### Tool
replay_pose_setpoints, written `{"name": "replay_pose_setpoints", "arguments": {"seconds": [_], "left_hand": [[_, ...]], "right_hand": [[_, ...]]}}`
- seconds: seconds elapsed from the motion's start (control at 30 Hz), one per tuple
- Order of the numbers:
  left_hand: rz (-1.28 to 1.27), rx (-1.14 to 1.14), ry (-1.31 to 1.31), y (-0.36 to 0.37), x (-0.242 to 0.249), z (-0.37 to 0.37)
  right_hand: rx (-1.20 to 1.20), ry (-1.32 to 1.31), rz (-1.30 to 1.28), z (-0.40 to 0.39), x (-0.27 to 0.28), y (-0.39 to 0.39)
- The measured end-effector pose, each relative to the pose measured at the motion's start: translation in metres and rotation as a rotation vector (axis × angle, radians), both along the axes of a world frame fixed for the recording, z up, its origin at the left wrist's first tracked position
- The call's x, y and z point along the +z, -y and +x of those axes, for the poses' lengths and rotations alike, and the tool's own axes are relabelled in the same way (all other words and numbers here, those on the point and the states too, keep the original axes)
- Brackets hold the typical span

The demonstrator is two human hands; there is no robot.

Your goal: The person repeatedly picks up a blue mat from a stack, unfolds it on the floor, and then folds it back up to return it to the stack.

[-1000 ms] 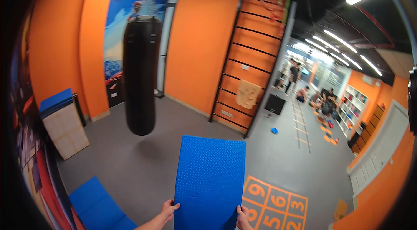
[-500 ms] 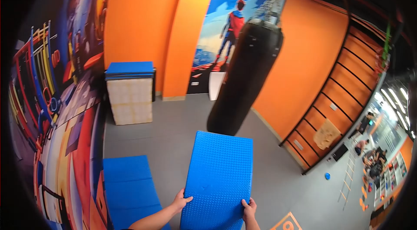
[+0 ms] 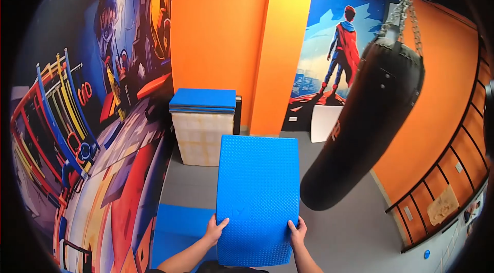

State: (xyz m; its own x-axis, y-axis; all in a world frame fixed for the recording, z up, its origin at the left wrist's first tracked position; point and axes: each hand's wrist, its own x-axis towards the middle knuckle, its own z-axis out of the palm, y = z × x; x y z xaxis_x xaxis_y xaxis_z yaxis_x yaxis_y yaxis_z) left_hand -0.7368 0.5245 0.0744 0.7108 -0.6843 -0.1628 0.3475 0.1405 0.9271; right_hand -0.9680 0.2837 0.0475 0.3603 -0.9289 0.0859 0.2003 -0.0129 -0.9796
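Observation:
A blue textured foam mat (image 3: 258, 190) is held up in front of me, roughly upright and tilted away. My left hand (image 3: 215, 229) grips its left edge, the thumb lying on the near face. On the opposite edge my right hand (image 3: 297, 233) holds it the same way, fingers hidden behind. Beyond the mat stands a pale block-like stack (image 3: 202, 138) topped with flat blue mats (image 3: 203, 99). Below and left, another blue mat (image 3: 177, 229) lies on the floor, partly hidden by my left arm.
A black punching bag (image 3: 368, 123) hangs on chains just right of the mat. Wall bars (image 3: 453, 180) run along the right orange wall. A painted mural wall (image 3: 113, 170) closes off the left. A white panel (image 3: 324, 122) leans at the back, and a small blue object (image 3: 427, 254) lies on the floor.
My view has swung left and come closer to the pale stack. The mat is still in both hands, now in front of the stack, and the punching bag appears nearer on the right.

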Motion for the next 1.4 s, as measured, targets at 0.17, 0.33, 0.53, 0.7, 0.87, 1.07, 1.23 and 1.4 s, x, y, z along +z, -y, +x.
{"name": "replay_pose_setpoints", "arguments": {"seconds": [0.17,0.33,0.53,0.7,0.87,1.07,1.23,1.4], "left_hand": [[-0.036,0.197,-0.007,0.033,-0.003,0.089],[-0.036,0.197,-0.036,0.064,-0.032,0.2],[0.167,-0.032,0.023,0.113,-0.031,0.353],[0.171,-0.106,0.052,0.165,-0.016,0.465],[0.114,-0.009,-0.034,0.223,-0.008,0.551],[0.29,-0.017,0.105,0.292,-0.031,0.659],[0.338,0.072,-0.007,0.365,-0.01,0.751],[0.491,0.27,-0.028,0.417,-0.02,0.841]], "right_hand": [[0.139,-0.078,-0.082,0.133,0.018,0.065],[0.268,-0.11,-0.176,0.269,0.039,0.118],[0.234,-0.205,-0.367,0.425,0.08,0.183],[0.251,-0.254,-0.664,0.55,0.134,0.244],[0.222,-0.405,-0.957,0.666,0.163,0.307],[0.257,-0.518,-1.065,0.826,0.166,0.385],[0.361,-0.493,-1.146,1.001,0.148,0.464],[0.563,-0.547,-1.163,1.166,0.109,0.508]]}}
